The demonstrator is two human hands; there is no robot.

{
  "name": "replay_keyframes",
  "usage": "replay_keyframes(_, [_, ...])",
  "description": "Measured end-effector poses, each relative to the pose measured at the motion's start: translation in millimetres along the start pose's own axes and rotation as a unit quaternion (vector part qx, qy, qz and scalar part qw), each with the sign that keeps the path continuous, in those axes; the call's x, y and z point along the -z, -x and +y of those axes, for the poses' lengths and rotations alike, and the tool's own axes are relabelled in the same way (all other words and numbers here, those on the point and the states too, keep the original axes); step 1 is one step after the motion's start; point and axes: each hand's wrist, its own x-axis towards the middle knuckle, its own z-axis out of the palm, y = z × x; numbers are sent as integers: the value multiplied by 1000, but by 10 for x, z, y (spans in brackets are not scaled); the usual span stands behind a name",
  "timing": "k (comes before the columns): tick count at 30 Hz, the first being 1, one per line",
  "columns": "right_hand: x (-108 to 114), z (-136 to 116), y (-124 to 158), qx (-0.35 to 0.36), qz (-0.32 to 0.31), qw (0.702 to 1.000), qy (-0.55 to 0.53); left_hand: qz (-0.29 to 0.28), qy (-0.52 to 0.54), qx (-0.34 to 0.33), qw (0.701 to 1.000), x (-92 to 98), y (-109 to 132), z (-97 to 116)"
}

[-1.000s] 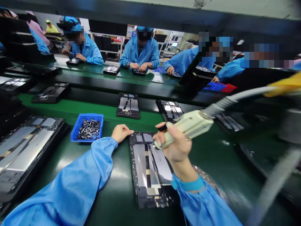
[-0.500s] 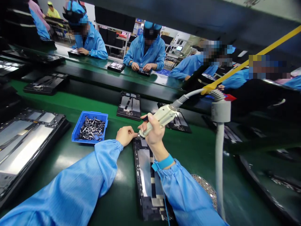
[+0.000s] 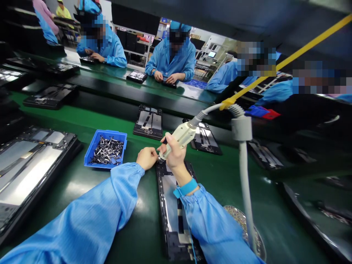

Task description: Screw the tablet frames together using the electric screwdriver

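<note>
Metal tablet frame (image 3: 171, 205) | lying flat on the green bench mat (image 3: 55, 113), top end under both hands, so it sits steady for driving | right hand (image 3: 173, 156) closed narrow round the electric screwdriver (image 3: 178, 136), tip at the frame's top edge; left hand (image 3: 147, 157) curled just beside the tip — whether it holds anything is hidden | blue bin of metal parts (image 3: 106, 151) just left of the frame's top end — within easy reach

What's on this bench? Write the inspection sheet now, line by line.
Surface: green bench mat, glossy near the hands.
Job's things: black-framed device panel lying flat; electric screwdriver, tip at the panel's far end.
Clutter: blue tray of small metal parts; round dish of silvery bits; more panels on the bench.
Hands: left hand curled beside the screwdriver tip, holding unclear; right hand grips the screwdriver.
Cables: grey cable runs into a grey sleeve; yellow bar overhead; thin blue wire by the right cuff.
Surroundings: co-workers in blue smocks at the opposite bench.
</note>
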Motion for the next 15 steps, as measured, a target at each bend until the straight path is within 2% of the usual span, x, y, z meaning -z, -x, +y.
replay_keyframes(5, [-41,36,19,4,-2,1000,-7,-2,-17,-10,1000,9,-44,-43])
replay_keyframes(9, [-13,-279,39,39,6,998,-57,-7,-57,-20,998,64,-35,-20])
replay_keyframes(12, [158,-609,117,88,16,987,-134,-5,-104,-40,994,105,-19,61])
replay_keyframes(15, [419,-753,276,100,26,985,-141,-6,-171,-73,982,75,-21,199])
